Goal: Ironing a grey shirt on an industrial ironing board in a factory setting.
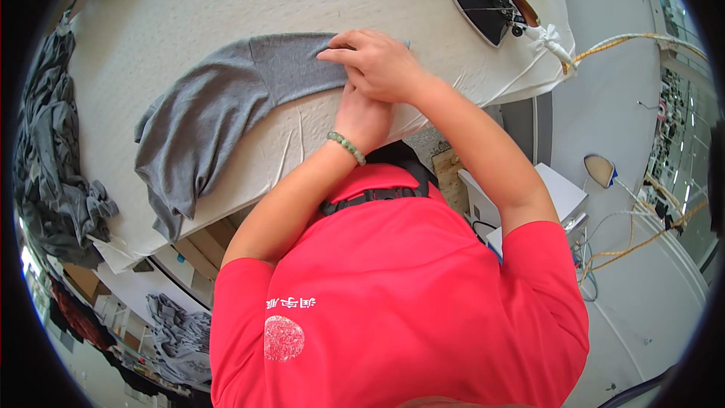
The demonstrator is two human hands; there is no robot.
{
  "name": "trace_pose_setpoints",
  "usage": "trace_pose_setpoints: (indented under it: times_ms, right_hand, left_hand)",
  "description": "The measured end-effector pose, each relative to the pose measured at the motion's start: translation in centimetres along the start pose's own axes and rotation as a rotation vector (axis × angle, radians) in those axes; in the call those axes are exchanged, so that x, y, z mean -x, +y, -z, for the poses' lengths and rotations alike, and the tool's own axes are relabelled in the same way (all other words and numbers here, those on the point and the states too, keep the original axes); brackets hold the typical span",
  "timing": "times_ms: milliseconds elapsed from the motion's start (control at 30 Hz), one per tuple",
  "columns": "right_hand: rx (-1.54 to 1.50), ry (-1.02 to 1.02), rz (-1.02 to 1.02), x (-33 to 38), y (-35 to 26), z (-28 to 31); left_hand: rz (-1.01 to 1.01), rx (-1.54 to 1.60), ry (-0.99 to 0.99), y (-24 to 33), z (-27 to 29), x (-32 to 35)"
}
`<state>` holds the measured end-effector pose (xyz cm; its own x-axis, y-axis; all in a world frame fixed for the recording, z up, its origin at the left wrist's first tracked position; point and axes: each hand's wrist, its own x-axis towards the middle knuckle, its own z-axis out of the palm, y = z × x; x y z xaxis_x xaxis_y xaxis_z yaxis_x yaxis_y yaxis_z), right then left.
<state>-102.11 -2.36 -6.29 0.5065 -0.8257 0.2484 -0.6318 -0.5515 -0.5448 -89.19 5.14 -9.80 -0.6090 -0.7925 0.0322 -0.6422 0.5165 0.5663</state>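
Right at the near edge of the white table (pixel 196 0), the right hand (pixel 377 64) crosses over the left hand (pixel 365 115), on the right end of the grey garment (pixel 219 98). The right fingers are slightly parted, with a narrow gap between them, over the cloth; whether they pinch it, I cannot tell. The left fingers are tucked out of sight beneath, so their grip can't be told either. The garment curves leftward from the hands, smooth by the wrist, rumpled lower down, its bottom tip reaching the table's near edge. Beyond it, white cover stretches broadly to the far side. Over right, well apart from the hands, the iron (pixel 491 11) sits near the corner, its cord (pixel 642 36) running off past the edge. Grey cloth (pixel 57 159) heaps along the left edge.
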Motion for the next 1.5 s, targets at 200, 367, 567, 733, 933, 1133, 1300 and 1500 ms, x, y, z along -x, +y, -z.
trace_pose_setpoints:
  times_ms: [200, 367, 567, 733, 933, 1133, 1300, 1500]
  right_hand:
    - [0.123, -0.027, -0.285, -0.3, 6.3, 2.2]
    - [0.062, -0.441, -0.668, 1.2, 5.8, 5.4]
    - [0.103, -0.377, -0.441, 1.4, 7.4, 4.7]
    - [0.099, -0.164, 0.293, -0.9, 6.2, 0.4]
    - [0.311, -0.15, 0.419, 3.0, 12.7, 2.1]
    - [0.544, 0.091, 0.274, 3.2, 13.6, 14.0]
    - [0.732, 0.141, -0.169, 6.0, 16.1, 17.7]
    - [0.202, -0.559, -0.931, 3.2, 12.9, 20.6]
  left_hand:
    - [0.008, 0.015, 0.259, 2.0, 0.5, 0.1]
    - [0.108, -0.029, 0.288, 3.3, 0.3, 0.1]
    - [0.187, -0.028, 0.296, 4.6, -0.4, 0.0]
    - [0.213, -0.062, 0.329, 5.9, -1.1, -0.3]
    - [0.191, -0.095, 0.347, 5.6, -1.3, 0.0]
    - [0.208, -0.1, 0.379, 5.9, -1.6, 0.2]
    - [0.185, -0.103, 0.384, 5.8, -1.5, 0.0]
    - [0.191, -0.098, 0.385, 5.8, -1.6, 0.2]
